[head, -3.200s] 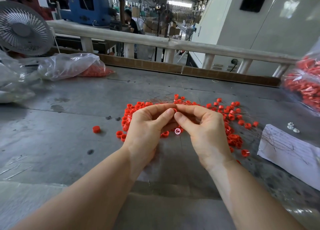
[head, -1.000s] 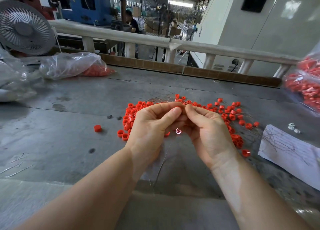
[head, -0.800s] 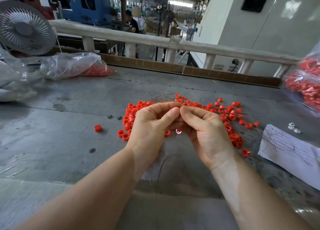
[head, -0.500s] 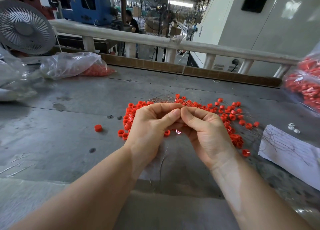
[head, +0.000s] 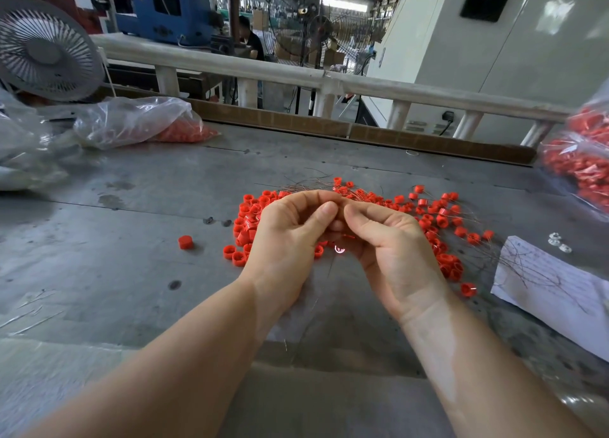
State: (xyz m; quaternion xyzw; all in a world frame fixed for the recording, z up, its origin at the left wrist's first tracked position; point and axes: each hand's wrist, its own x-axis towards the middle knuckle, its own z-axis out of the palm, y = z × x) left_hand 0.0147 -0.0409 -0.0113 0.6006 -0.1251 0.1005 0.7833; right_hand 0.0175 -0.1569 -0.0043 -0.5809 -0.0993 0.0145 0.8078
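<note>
Pinching fingertip to fingertip near the middle of the grey metal worktop (head: 115,273), the left hand (head: 290,236) and the right hand (head: 392,246) are both curled, thumbs and forefingers drawn together over the top end of a thin wire (head: 313,301). The wire trails down from the gap between the palms toward the near edge. The contact itself is hidden behind the fingers, and I cannot tell whether a cap is also held there.

Just beyond and around the hands lies a loose pile of small red plastic caps (head: 438,220), mixed with more fine wires and spreading toward the right. One lone red cap (head: 185,242) sits apart to the left of the pile.

A white sheet of paper (head: 553,289) lies by the right edge with a tangle of loose wires (head: 527,266) across it. A few small clear plastic pieces (head: 560,243) rest just beyond its far corner.

Further back, a clear plastic bag with red caps inside (head: 138,121) slumps near the far left corner. A second clear bag packed with red parts (head: 583,164) stands at the right edge.

Past the far edge runs a white railing (head: 296,75). A grey round fan (head: 46,49) stands at the left, and a tall wire-caged fan (head: 309,19) stands behind the railing.
</note>
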